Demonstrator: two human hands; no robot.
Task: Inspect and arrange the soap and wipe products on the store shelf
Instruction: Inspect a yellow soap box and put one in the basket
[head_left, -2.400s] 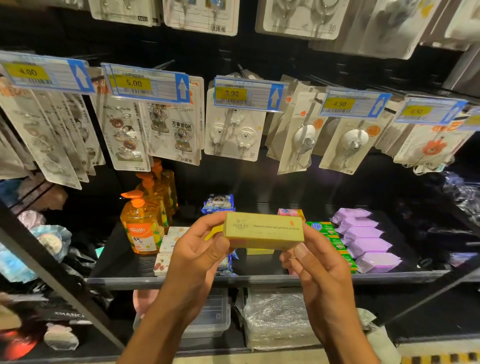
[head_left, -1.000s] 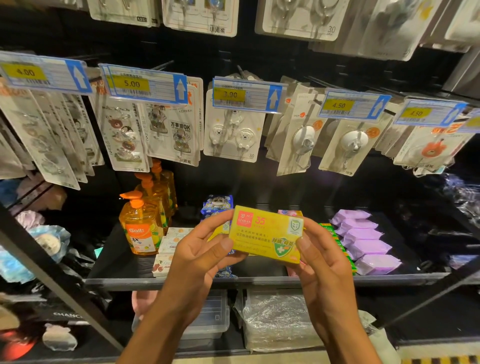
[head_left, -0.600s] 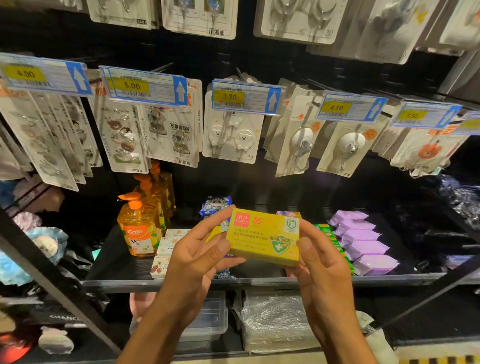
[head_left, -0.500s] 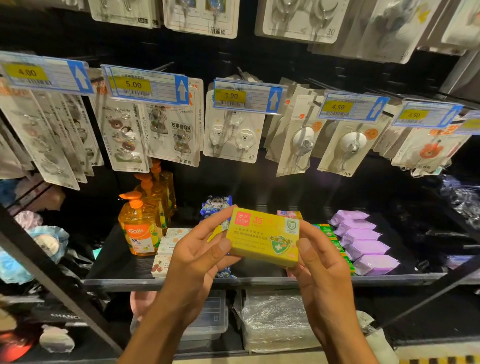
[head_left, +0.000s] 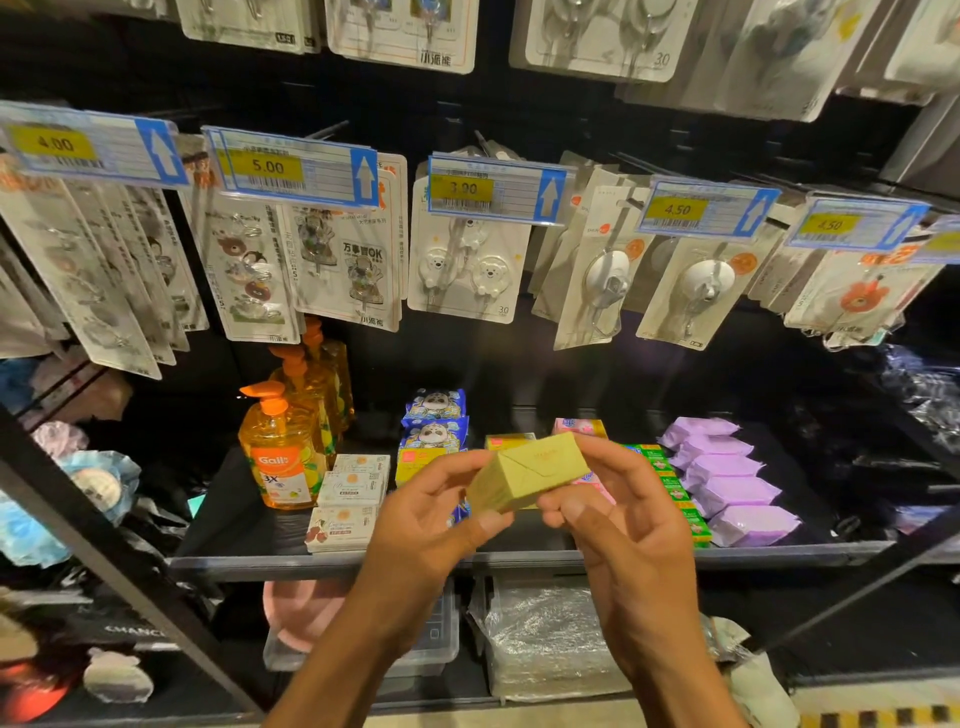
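Both my hands hold a yellow soap box (head_left: 527, 475) in front of the black shelf (head_left: 519, 558). It is tilted, its end flap and plain side toward me. My left hand (head_left: 431, 525) grips its left lower end; my right hand (head_left: 618, 514) pinches its right end. On the shelf behind lie more yellow soap boxes (head_left: 415, 462), blue panda wipe packs (head_left: 434, 415), white soap boxes (head_left: 353, 486), green boxes (head_left: 670, 486), a pink box (head_left: 579, 427) and purple wipe packs (head_left: 727, 480).
Orange hand-soap pump bottles (head_left: 280, 457) stand at the shelf's left. Carded hooks (head_left: 467, 260) and price tags (head_left: 493, 189) hang above the shelf. Below it sit a clear plastic bin (head_left: 431, 639) and a wrapped bundle (head_left: 545, 639). A black diagonal frame bar (head_left: 104, 540) crosses the left.
The box was turned in my hands: its printed green-shield face showed before, now an end flap and a plain side face me. Both hands stay in front of the shelf.
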